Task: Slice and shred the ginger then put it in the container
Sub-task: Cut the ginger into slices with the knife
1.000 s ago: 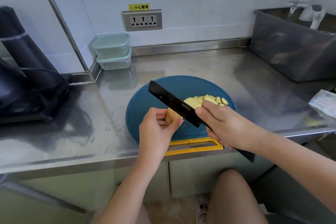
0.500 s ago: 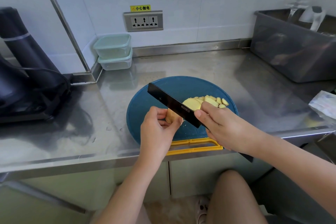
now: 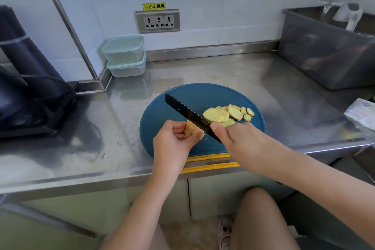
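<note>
A round blue cutting board (image 3: 203, 95) with a yellow handle lies on the steel counter. My left hand (image 3: 172, 144) holds the remaining ginger piece (image 3: 190, 129) on the board. My right hand (image 3: 237, 138) grips a black knife (image 3: 186, 112), its blade set against the right side of the ginger piece. Several pale yellow ginger slices (image 3: 227, 114) lie in a pile on the board right of the blade. Two stacked clear containers with green lids (image 3: 124, 55) stand at the back left near the wall.
A dark appliance with a cable (image 3: 26, 91) fills the left of the counter. A grey tub (image 3: 326, 55) sits at the back right. A plastic wrapper (image 3: 361, 113) lies at the right edge. Wall sockets (image 3: 158, 20) are above the counter.
The knife has shifted slightly and come down closer to the board beside the ginger piece. My left hand keeps its hold on the ginger.
</note>
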Demonstrator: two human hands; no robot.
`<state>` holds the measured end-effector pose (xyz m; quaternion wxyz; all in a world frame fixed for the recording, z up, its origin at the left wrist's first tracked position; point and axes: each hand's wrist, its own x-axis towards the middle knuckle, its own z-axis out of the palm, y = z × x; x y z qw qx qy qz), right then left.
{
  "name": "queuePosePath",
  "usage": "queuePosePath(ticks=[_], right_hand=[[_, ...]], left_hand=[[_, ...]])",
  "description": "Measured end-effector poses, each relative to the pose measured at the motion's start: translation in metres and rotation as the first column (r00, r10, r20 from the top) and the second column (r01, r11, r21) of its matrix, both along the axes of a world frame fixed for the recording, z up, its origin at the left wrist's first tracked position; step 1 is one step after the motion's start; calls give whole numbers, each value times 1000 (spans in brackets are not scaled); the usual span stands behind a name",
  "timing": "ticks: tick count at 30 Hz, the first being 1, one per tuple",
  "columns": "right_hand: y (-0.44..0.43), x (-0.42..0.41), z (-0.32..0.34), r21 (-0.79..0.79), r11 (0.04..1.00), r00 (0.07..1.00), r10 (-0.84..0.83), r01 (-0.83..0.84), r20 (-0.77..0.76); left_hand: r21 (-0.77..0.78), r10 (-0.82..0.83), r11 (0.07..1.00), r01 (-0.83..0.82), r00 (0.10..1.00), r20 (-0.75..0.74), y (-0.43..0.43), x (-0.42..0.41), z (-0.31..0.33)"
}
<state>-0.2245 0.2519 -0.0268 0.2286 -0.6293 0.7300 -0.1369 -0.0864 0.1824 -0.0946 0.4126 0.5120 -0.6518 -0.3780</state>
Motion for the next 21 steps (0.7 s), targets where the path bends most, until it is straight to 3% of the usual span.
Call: queuePosePath(ticks=[8, 14, 21], right_hand=[[-12, 3, 5, 55, 998, 991, 10, -2, -133], [-15, 8, 9, 145, 989, 994, -18, 34, -107], [-34, 20, 3, 99, 995, 981, -3, 23, -193]], left_hand=[[-9, -13, 1000, 13, 1000, -20, 0, -1, -1], [-7, -27, 1000, 27, 1000, -16, -3, 1, -3], [-5, -18, 1000, 18, 1000, 1, -6, 1, -6]])
